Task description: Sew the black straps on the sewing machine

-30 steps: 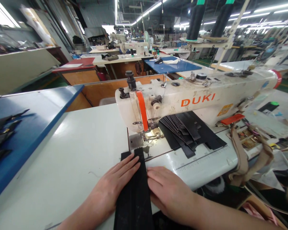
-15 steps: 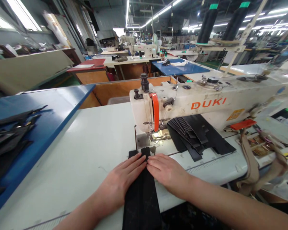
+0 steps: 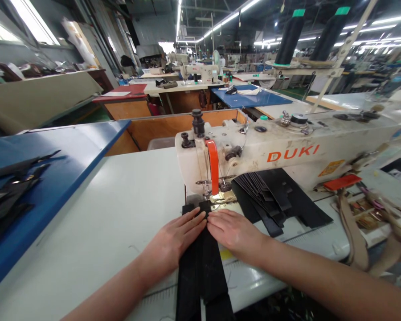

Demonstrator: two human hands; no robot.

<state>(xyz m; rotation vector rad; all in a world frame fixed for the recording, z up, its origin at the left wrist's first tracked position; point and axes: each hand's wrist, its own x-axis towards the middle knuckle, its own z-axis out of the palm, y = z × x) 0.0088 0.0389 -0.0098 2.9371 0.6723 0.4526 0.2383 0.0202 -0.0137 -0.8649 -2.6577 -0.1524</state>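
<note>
Two long black fabric strips lie side by side on the pale machine table (image 3: 140, 191), the left strip (image 3: 188, 285) and the right strip (image 3: 214, 272). Their far ends reach the needle area of the white sewing machine (image 3: 254, 147). My left hand (image 3: 172, 243) rests on them with straight, flat fingers. From the other side, my right hand (image 3: 235, 234) lays its outstretched fingers on the right strip's edge. The fingertips of both hands almost meet; both thumbs are hidden. An orange guard (image 3: 213, 167) partly covers the needle.
Flat black pieces (image 3: 267, 196) are fanned out under the machine arm. More black pieces (image 3: 16, 183) lie on the blue table (image 3: 76, 138) at left. A parts tray (image 3: 367, 214) and beige straps (image 3: 349, 236) are at right. Black thread cones (image 3: 289, 38) stand above.
Both hands and the black strips have moved forward, closer to the needle. A gap between the strips now shows near the bottom. The view has shifted slightly.
</note>
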